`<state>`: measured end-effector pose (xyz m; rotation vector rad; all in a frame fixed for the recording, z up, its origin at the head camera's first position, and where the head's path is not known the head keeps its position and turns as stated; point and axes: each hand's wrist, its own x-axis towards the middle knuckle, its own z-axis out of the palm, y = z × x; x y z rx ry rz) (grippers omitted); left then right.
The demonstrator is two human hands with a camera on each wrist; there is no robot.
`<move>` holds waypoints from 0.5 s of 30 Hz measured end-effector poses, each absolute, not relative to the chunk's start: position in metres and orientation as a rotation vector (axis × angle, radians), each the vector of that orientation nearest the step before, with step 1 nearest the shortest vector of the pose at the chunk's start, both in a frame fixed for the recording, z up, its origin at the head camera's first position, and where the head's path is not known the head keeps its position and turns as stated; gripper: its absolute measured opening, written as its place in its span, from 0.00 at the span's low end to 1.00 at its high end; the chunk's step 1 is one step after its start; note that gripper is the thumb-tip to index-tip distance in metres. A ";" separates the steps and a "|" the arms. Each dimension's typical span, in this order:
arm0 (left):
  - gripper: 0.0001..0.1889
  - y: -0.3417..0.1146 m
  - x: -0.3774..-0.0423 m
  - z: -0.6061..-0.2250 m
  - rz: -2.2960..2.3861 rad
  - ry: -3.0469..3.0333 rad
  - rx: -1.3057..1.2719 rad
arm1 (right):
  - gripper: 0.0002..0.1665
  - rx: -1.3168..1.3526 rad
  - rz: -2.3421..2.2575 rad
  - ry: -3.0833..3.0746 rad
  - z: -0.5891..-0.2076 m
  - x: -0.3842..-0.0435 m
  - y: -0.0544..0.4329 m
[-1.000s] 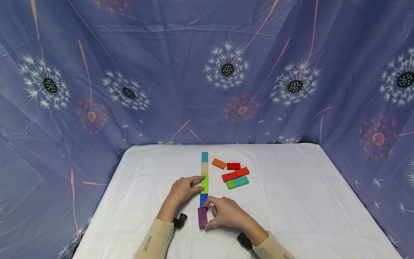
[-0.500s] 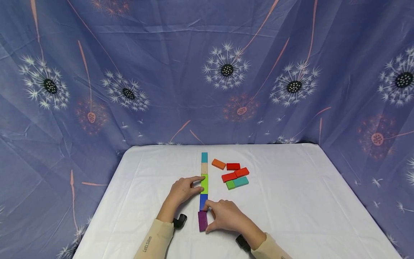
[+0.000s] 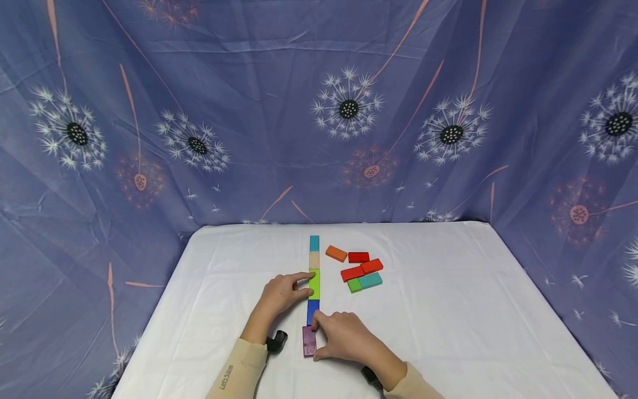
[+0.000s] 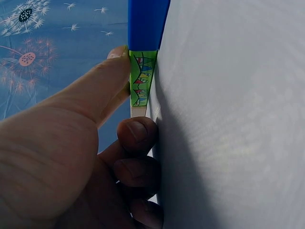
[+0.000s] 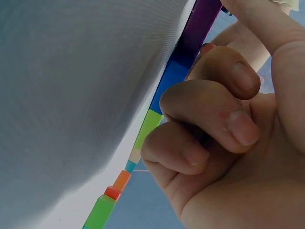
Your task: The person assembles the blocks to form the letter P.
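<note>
In the head view, a row of blocks runs toward me: a teal block [image 3: 314, 243], a beige block [image 3: 314, 260], a lime-green block [image 3: 314, 288], a blue block [image 3: 312, 310] and a purple block [image 3: 309, 341] nearest. My left hand [image 3: 282, 291] rests its thumb and index finger on the green block. Bunting is printed on the green block's side [image 4: 141, 78] in the left wrist view. My right hand [image 3: 344, 334] pinches the purple block lengthwise between index finger and thumb. That block's far end is beside the blue block's near end; finger contact there is partly hidden.
Right of the row lie an orange block [image 3: 336, 253], several red blocks [image 3: 358, 257], a small green block [image 3: 354, 285] and a teal block [image 3: 371, 280]. A white cloth [image 3: 448, 310] covers the table, with a patterned blue curtain [image 3: 279, 138] behind.
My right hand and the purple block have shifted slightly toward me and left, and the block's top now looks paler. My left hand has stayed on the green block.
</note>
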<state>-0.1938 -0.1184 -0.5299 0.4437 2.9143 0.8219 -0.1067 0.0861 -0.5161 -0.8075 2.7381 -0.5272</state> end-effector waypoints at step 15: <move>0.24 -0.118 -0.193 -0.529 0.808 2.922 0.452 | 0.33 -0.788 -0.531 2.710 -0.517 -0.106 0.085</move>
